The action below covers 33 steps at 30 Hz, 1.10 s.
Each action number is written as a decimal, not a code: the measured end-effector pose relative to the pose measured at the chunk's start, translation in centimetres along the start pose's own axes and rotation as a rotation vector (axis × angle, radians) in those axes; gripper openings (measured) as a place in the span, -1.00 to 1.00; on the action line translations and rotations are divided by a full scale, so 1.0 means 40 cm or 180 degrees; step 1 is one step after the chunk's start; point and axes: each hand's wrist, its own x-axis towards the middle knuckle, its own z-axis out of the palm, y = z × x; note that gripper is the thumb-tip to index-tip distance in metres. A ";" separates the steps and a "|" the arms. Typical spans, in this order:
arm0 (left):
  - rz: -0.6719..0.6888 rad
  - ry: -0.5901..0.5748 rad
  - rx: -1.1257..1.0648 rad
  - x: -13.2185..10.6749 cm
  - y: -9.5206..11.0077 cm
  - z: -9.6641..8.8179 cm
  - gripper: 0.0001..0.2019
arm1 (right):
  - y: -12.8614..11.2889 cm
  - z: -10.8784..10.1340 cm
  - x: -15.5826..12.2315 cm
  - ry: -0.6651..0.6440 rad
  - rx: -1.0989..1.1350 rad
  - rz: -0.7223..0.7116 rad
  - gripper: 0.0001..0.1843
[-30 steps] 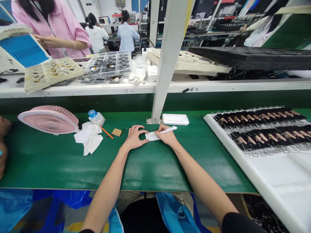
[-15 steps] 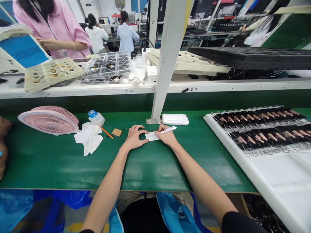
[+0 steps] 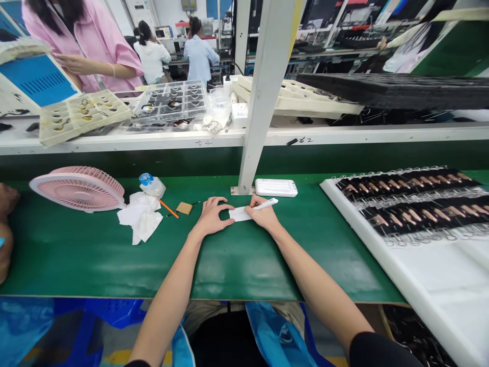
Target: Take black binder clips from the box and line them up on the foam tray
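White pen (image 3: 265, 204) clamped in the fingers of the right hand (image 3: 263, 215), over a paper slip (image 3: 240, 214) whose long axis runs sideways; the fingers of the left hand (image 3: 209, 217), spread apart, touch its left end, near the far edge of the green tabletop (image 3: 91, 260).

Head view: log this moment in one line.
left hand: on white paper slip | right hand: white pen, on slip | bench: green mat

Centre: paper slip (image 3: 240, 214) between left hand (image 3: 209, 216) and right hand (image 3: 263, 214) — pen (image 3: 265, 204) in the right hand, over the slip
Left: desk fan (image 3: 78, 189) on the bench (image 3: 76, 260), tissue (image 3: 140, 218) just right of it
Far: rounded box (image 3: 275, 187) beside upright post (image 3: 264, 102)
Right: foam board (image 3: 431, 270) under rows of clipped parts (image 3: 408, 204)
Beyond: shelf (image 3: 126, 140) bearing trays (image 3: 168, 101)
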 end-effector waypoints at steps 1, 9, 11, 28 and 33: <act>0.0010 0.0003 0.0001 0.000 -0.001 0.000 -0.67 | 0.000 0.001 0.000 -0.0010 -0.0016 -0.0012 -0.76; 0.0030 0.0132 0.0122 -0.004 0.008 0.005 -0.63 | 0.005 -0.014 -0.002 0.0334 0.0355 0.0096 -0.67; 0.0014 0.0222 0.0233 -0.005 0.016 0.011 -0.66 | 0.006 -0.024 0.002 0.0638 0.0296 0.0032 -0.61; 0.0087 0.0529 0.0163 0.008 -0.011 0.039 -0.77 | -0.054 -0.101 -0.171 0.0376 -0.2566 -0.0973 -0.63; 0.0134 0.0693 0.0235 -0.002 -0.018 0.045 -0.71 | -0.118 -0.051 -0.074 -0.1033 -0.2740 -0.0664 -0.51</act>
